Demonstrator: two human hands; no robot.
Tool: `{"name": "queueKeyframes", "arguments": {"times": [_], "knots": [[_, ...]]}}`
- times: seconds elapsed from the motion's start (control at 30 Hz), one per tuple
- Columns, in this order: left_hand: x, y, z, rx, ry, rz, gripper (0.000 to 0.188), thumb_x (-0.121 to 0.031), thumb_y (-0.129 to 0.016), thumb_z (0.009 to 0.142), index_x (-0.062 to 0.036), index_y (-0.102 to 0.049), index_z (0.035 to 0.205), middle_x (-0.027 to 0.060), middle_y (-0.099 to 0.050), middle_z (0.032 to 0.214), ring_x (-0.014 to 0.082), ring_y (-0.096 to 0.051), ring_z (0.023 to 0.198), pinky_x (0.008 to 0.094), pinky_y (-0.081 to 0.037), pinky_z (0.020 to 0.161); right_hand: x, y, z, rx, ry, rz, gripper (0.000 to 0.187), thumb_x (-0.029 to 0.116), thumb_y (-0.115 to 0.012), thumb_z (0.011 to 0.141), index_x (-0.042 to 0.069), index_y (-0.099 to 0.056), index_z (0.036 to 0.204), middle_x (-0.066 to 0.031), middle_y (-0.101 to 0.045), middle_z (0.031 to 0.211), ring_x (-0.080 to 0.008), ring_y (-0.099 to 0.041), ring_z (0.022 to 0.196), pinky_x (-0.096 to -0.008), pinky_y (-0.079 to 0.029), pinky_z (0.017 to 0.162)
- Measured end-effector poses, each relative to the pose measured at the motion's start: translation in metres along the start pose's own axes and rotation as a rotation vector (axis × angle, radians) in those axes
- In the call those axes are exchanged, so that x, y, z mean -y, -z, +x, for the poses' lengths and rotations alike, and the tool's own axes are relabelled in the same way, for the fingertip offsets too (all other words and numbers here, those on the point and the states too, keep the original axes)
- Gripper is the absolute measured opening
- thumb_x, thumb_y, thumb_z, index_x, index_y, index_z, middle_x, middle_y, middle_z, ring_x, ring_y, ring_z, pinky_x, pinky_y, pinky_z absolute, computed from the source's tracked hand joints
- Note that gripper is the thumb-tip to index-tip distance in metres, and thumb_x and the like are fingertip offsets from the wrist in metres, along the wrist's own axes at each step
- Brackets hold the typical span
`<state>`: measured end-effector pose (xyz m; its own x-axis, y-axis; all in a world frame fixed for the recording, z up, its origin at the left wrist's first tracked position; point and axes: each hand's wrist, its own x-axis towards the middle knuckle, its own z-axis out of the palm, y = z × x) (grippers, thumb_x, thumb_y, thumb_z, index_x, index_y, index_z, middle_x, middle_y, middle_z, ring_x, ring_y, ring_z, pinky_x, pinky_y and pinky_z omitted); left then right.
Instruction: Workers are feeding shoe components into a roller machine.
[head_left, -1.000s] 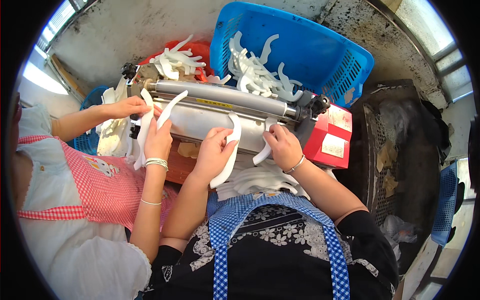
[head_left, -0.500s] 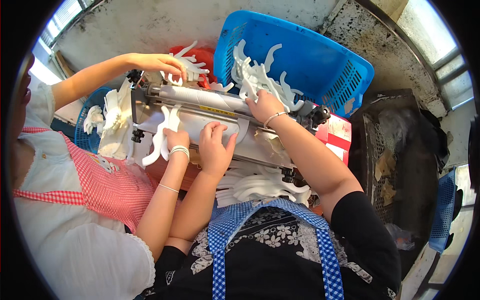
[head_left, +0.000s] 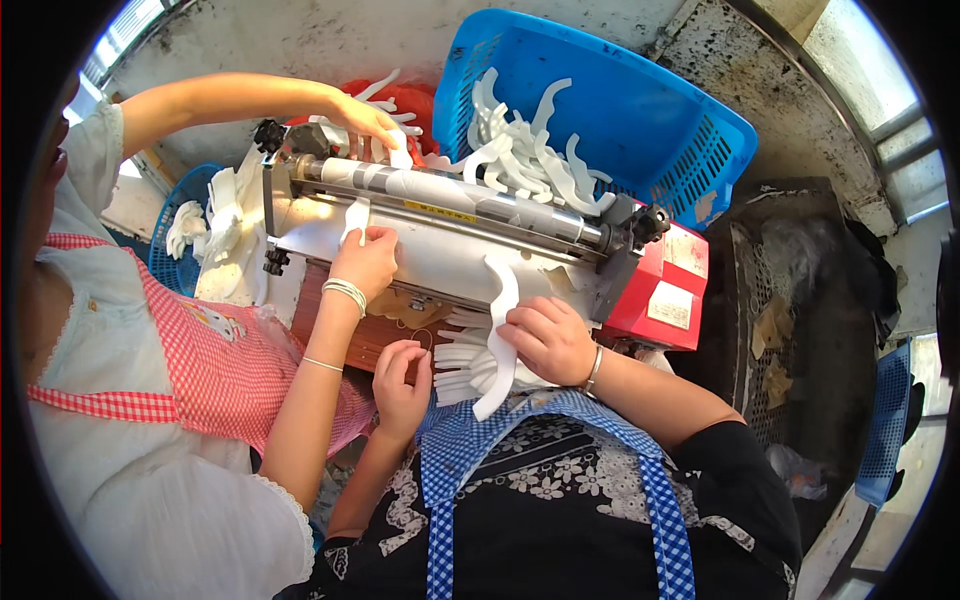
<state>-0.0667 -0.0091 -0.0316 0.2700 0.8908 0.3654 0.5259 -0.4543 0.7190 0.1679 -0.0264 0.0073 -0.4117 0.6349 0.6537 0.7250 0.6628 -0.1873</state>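
My right hand (head_left: 548,340) pinches a long, wavy white strip (head_left: 500,350) that stands out in front of the roller machine (head_left: 430,250), over my apron. My left hand (head_left: 402,388) hangs just left of a pile of similar white strips (head_left: 462,358), its fingers loosely bent and nothing visible in them. A person on my left holds a white strip (head_left: 356,216) against the machine's front plate with one hand (head_left: 366,262). That person's other hand (head_left: 372,122) reaches behind the roller among more white strips.
A large blue basket (head_left: 610,75) with several wavy strips stands behind the machine. The machine's red housing (head_left: 660,290) is on the right. A smaller blue basket (head_left: 172,265) sits at far left. A dark mesh-sided crate (head_left: 790,330) stands at right.
My right hand has come back from the blue basket to the machine's front with a strip. My left hand has left the front plate and drawn back. The other person's hands have moved too.
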Motion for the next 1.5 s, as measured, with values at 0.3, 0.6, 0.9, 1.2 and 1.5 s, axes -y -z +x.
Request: {"name": "queueKeyframes", "arguments": {"times": [0.3, 0.6, 0.9, 1.2, 1.5], "knots": [[-0.023, -0.014, 0.02, 0.054, -0.083, -0.147, 0.007, -0.001, -0.058, 0.072, 0.0, -0.055, 0.078, 0.011, -0.056, 0.083, 0.0255, -0.056, 0.077, 0.0318, -0.045, 0.069, 0.003, -0.006, -0.013, 0.051, -0.132, -0.151, 0.02, 0.013, -0.057, 0.06, 0.008, -0.055, 0.08, -0.0021, -0.051, 0.079, -0.0172, -0.049, 0.07, -0.0284, -0.038, 0.058], [-0.013, -0.013, 0.007, 0.059, -0.006, -0.164, 0.007, -0.001, -0.058, 0.073, 0.0, -0.055, 0.079, 0.0116, -0.057, 0.082, 0.0257, -0.056, 0.074, 0.0309, -0.046, 0.067, -0.028, -0.013, -0.012, 0.076, -0.33, -0.308, 0.025, 0.009, -0.059, 0.059, 0.008, -0.056, 0.083, -0.0037, -0.052, 0.082, -0.0208, -0.05, 0.074, -0.0324, -0.039, 0.064], [-0.01, -0.01, 0.01, 0.062, -0.01, -0.14, 0.007, -0.001, -0.058, 0.073, 0.0007, -0.055, 0.079, 0.0121, -0.057, 0.081, 0.0255, -0.057, 0.073, 0.0307, -0.046, 0.065, -0.027, 0.055, 0.017, -0.094, -0.307, -0.099, 0.026, 0.002, -0.063, 0.063, 0.005, -0.056, 0.087, -0.0075, -0.054, 0.089, -0.0256, -0.053, 0.08, -0.0341, -0.044, 0.069], [-0.015, -0.002, -0.004, 0.082, 0.162, -0.127, 0.004, 0.0, -0.057, 0.075, 0.0014, -0.056, 0.079, 0.0094, -0.057, 0.081, 0.0177, -0.056, 0.07, 0.0249, -0.046, 0.062, -0.194, 0.082, 0.094, 0.649, -0.313, -0.181, 0.051, 0.028, -0.069, 0.065, 0.005, -0.051, 0.106, -0.0121, -0.054, 0.103, -0.0275, -0.051, 0.098, -0.0355, -0.042, 0.082], [-0.012, -0.004, -0.037, 0.002, 0.506, 0.005, 0.006, -0.005, -0.059, 0.076, -0.0003, -0.057, 0.078, 0.009, -0.056, 0.079, 0.0174, -0.055, 0.067, 0.0256, -0.045, 0.059, -0.261, -0.071, 0.102, 1.159, -0.168, 0.102, 0.084, 0.03, -0.075, 0.05, 0.007, -0.039, 0.122, -0.0091, -0.046, 0.119, -0.0262, -0.039, 0.116, -0.0342, -0.035, 0.093]]}}
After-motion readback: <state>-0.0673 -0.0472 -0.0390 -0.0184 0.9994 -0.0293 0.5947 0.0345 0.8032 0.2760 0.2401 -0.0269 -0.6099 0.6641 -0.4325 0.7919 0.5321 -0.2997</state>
